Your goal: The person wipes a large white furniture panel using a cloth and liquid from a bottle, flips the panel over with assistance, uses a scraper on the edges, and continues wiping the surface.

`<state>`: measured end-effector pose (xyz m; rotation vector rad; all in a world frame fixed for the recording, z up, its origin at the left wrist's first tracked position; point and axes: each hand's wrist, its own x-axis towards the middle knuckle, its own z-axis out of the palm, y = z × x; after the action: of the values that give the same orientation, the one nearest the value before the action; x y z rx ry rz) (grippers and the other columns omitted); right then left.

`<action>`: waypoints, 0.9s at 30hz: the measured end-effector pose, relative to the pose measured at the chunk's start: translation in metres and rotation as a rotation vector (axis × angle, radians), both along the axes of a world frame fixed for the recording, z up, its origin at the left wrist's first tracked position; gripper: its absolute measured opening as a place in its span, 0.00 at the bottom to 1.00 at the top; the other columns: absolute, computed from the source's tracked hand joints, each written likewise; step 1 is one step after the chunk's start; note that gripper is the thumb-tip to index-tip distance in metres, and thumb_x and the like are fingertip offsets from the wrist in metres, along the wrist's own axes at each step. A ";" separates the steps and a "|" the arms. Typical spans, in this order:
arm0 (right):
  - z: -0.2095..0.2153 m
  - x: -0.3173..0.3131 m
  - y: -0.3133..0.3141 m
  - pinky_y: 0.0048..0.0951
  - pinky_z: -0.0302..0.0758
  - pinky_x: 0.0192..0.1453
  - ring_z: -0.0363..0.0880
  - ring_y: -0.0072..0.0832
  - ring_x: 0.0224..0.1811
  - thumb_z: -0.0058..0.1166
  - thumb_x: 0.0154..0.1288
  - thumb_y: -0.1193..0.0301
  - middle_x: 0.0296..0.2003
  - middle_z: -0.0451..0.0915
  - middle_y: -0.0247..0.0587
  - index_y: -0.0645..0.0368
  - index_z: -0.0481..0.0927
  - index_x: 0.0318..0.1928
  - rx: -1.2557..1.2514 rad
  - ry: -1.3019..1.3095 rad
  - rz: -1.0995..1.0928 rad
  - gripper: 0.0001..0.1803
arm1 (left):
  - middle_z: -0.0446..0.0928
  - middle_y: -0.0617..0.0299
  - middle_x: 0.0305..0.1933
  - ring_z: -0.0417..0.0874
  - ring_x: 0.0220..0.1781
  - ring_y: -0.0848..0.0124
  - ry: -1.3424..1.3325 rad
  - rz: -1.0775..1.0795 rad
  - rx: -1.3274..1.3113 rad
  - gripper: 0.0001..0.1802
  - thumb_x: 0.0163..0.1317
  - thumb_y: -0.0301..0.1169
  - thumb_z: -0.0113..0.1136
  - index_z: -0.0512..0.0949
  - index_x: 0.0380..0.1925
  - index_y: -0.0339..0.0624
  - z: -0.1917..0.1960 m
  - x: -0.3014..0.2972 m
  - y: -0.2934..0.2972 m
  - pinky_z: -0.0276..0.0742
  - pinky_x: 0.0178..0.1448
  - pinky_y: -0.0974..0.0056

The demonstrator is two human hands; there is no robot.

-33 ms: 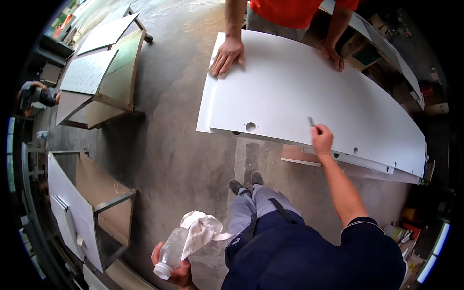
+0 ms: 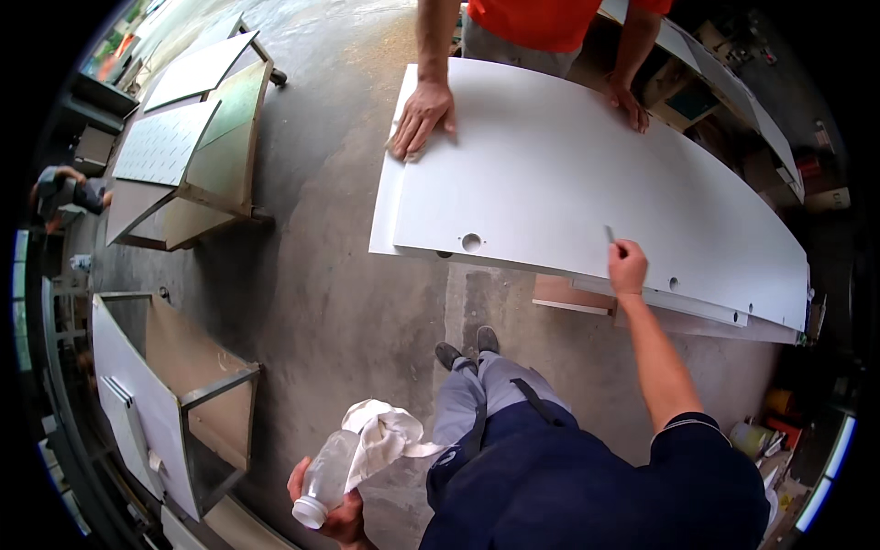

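My left hand (image 2: pixel 341 513) is wrapped round a clear plastic bottle (image 2: pixel 325 472), tilted with its white cap toward the lower left. A crumpled white cloth (image 2: pixel 378 438) lies against that bottle, and its end hangs toward my waist. Over the front part of a large white panel (image 2: pixel 532 174), my right hand (image 2: pixel 629 268) is closed on a thin grey strip-like tool (image 2: pixel 610 234). Its tip points away from me; whether it touches the panel I cannot tell. Round holes run along the panel's near edge.
Across the panel a person in an orange shirt (image 2: pixel 527 23) rests both hands on it. More panels are stacked underneath. To the left stand wheeled metal-framed racks (image 2: pixel 234 137) bearing boards, and another frame (image 2: pixel 220 385) nearer me. Someone else (image 2: pixel 69 192) is at the far left.
My right hand and the grey strip-like tool have moved a little to the right along the panel. The other person's hand at the panel's left end has shifted slightly toward me. My left hand stays put.
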<state>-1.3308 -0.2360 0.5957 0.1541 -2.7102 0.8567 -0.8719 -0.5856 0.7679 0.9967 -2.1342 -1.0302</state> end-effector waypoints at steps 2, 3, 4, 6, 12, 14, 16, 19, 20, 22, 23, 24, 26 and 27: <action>0.001 0.000 0.048 0.36 0.75 0.33 0.78 0.41 0.29 0.54 0.55 0.70 0.28 0.79 0.43 0.59 0.80 0.28 0.146 0.012 -0.157 0.05 | 0.71 0.54 0.54 0.75 0.52 0.64 0.058 -0.058 0.047 0.39 0.48 0.39 0.71 0.66 0.56 0.32 -0.001 -0.017 0.000 0.71 0.58 0.63; -0.002 0.000 0.061 0.37 0.75 0.33 0.78 0.41 0.29 0.54 0.55 0.70 0.28 0.79 0.42 0.58 0.79 0.28 0.215 -0.001 -0.190 0.05 | 0.71 0.54 0.53 0.75 0.52 0.64 0.038 -0.089 0.033 0.38 0.48 0.39 0.71 0.66 0.56 0.32 -0.001 -0.026 0.002 0.72 0.58 0.63; -0.007 0.004 0.071 0.38 0.75 0.33 0.78 0.42 0.30 0.53 0.56 0.69 0.28 0.79 0.42 0.58 0.78 0.27 0.284 -0.024 -0.227 0.06 | 0.71 0.53 0.53 0.75 0.52 0.64 0.011 -0.126 0.019 0.38 0.47 0.39 0.71 0.66 0.56 0.32 0.000 -0.035 0.003 0.72 0.58 0.62; -0.008 0.014 0.045 0.40 0.74 0.32 0.77 0.43 0.30 0.51 0.56 0.70 0.28 0.78 0.42 0.57 0.75 0.24 0.262 -0.017 -0.223 0.06 | 0.72 0.52 0.53 0.75 0.52 0.63 -0.042 -0.200 -0.027 0.38 0.47 0.39 0.72 0.67 0.55 0.31 -0.001 -0.046 0.003 0.73 0.57 0.62; -0.010 0.061 -0.107 0.40 0.74 0.30 0.76 0.41 0.28 0.53 0.53 0.73 0.27 0.74 0.41 0.56 0.74 0.25 0.079 0.028 0.101 0.03 | 0.73 0.52 0.52 0.76 0.50 0.62 -0.032 -0.297 -0.064 0.38 0.47 0.42 0.72 0.69 0.53 0.30 0.000 -0.061 0.010 0.73 0.55 0.62; -0.014 0.070 -0.164 0.40 0.75 0.30 0.77 0.40 0.27 0.52 0.53 0.72 0.27 0.74 0.42 0.56 0.75 0.25 0.053 0.006 0.176 0.03 | 0.73 0.52 0.52 0.76 0.50 0.62 -0.032 -0.324 -0.067 0.38 0.46 0.43 0.72 0.69 0.53 0.30 0.000 -0.061 0.007 0.74 0.54 0.62; -0.016 0.074 -0.212 0.40 0.77 0.30 0.79 0.41 0.28 0.52 0.53 0.71 0.28 0.75 0.44 0.57 0.75 0.25 0.028 -0.038 0.225 0.04 | 0.73 0.52 0.52 0.76 0.50 0.63 -0.033 -0.334 -0.035 0.38 0.47 0.42 0.72 0.69 0.53 0.31 -0.002 -0.059 0.005 0.74 0.54 0.62; -0.009 0.075 -0.232 0.40 0.77 0.31 0.80 0.41 0.29 0.52 0.54 0.70 0.29 0.76 0.44 0.57 0.75 0.24 -0.008 -0.089 0.210 0.05 | 0.73 0.53 0.52 0.76 0.50 0.63 -0.039 -0.363 -0.021 0.37 0.47 0.38 0.71 0.67 0.54 0.32 -0.007 -0.055 0.003 0.74 0.55 0.62; -0.006 0.074 -0.229 0.40 0.77 0.31 0.80 0.41 0.29 0.52 0.54 0.70 0.29 0.77 0.43 0.57 0.75 0.24 -0.018 -0.107 0.197 0.05 | 0.72 0.53 0.52 0.76 0.50 0.63 -0.026 -0.370 -0.006 0.36 0.47 0.37 0.70 0.67 0.55 0.32 -0.009 -0.055 0.002 0.74 0.55 0.62; -0.008 0.074 -0.200 0.40 0.77 0.31 0.80 0.41 0.29 0.52 0.54 0.70 0.29 0.77 0.42 0.57 0.75 0.24 -0.005 -0.106 0.104 0.05 | 0.73 0.53 0.50 0.76 0.48 0.62 -0.010 -0.357 0.001 0.35 0.46 0.39 0.70 0.68 0.52 0.31 -0.011 -0.060 0.003 0.74 0.53 0.61; -0.006 0.074 -0.181 0.40 0.77 0.31 0.80 0.41 0.29 0.52 0.54 0.70 0.29 0.77 0.42 0.57 0.75 0.24 0.001 -0.103 0.059 0.05 | 0.73 0.53 0.48 0.76 0.46 0.61 -0.006 -0.335 -0.007 0.35 0.46 0.42 0.69 0.70 0.50 0.31 -0.010 -0.066 0.005 0.74 0.51 0.60; -0.004 0.073 -0.161 0.40 0.77 0.30 0.79 0.41 0.28 0.53 0.54 0.70 0.29 0.77 0.41 0.56 0.75 0.25 0.008 -0.091 0.010 0.05 | 0.73 0.52 0.45 0.77 0.44 0.61 -0.003 -0.314 -0.015 0.36 0.45 0.46 0.69 0.72 0.48 0.30 -0.010 -0.071 0.009 0.74 0.49 0.60; -0.001 0.071 -0.119 0.40 0.77 0.30 0.79 0.40 0.28 0.52 0.54 0.70 0.29 0.77 0.41 0.56 0.74 0.25 0.033 -0.120 -0.046 0.05 | 0.73 0.53 0.46 0.76 0.45 0.61 -0.012 -0.360 0.005 0.35 0.45 0.45 0.69 0.72 0.48 0.31 -0.009 -0.082 0.016 0.74 0.49 0.60; -0.001 0.071 -0.099 0.40 0.76 0.29 0.79 0.40 0.28 0.52 0.55 0.70 0.29 0.77 0.41 0.56 0.74 0.25 0.046 -0.136 -0.075 0.05 | 0.73 0.53 0.46 0.76 0.45 0.61 -0.017 -0.385 0.015 0.35 0.44 0.44 0.69 0.72 0.49 0.31 -0.009 -0.088 0.022 0.74 0.49 0.60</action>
<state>-1.2597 -0.3346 0.5943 0.0031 -2.8427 0.8118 -0.9598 -0.5639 0.7586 0.6122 -2.3913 -1.2177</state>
